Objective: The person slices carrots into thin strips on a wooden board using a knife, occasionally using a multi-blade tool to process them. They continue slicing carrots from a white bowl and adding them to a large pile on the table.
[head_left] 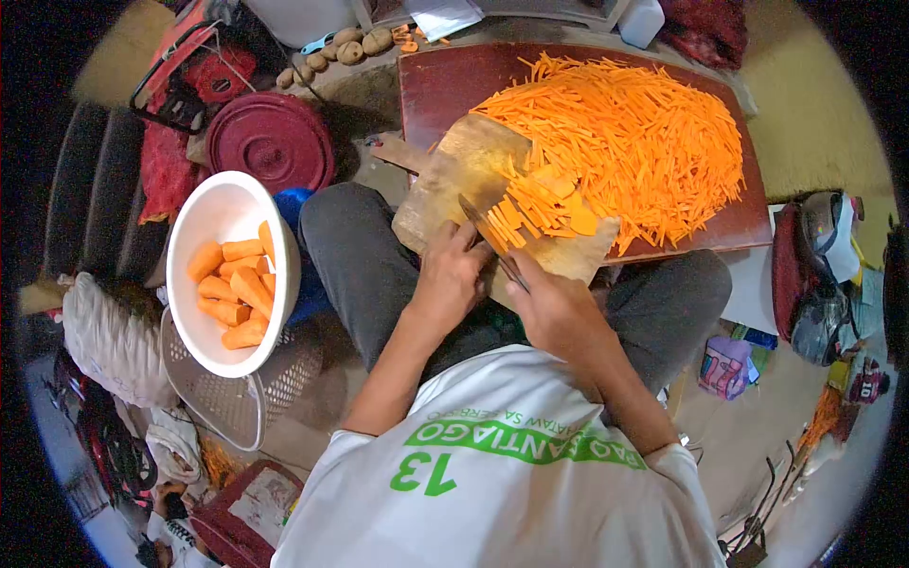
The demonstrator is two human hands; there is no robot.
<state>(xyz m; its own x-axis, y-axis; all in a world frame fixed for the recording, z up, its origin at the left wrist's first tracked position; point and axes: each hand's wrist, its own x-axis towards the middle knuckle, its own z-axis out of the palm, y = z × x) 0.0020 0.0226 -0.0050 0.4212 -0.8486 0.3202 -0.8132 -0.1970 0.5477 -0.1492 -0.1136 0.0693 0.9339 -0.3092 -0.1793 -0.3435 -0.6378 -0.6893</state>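
My right hand (554, 310) is closed around the handle of a knife (486, 233), its blade slanting up and left over a worn wooden cutting board (453, 180). Beside the blade, my left hand (449, 273) rests at the board's near edge with its fingers curled in; whatever lies under them is hidden. Just right of the blade are cut carrot sticks (519, 214) and some flat carrot slices (581, 221). A big heap of carrot strips (634, 142) spreads behind the board on a dark red tabletop (432, 87).
To my left, a white bowl (187, 308) holds several peeled carrot pieces (248, 284), above a perforated basket (294, 374). Behind it sits a round maroon lid (270, 142). Several potatoes (348, 51) lie at the back. Bags (727, 364) and other items crowd the right side.
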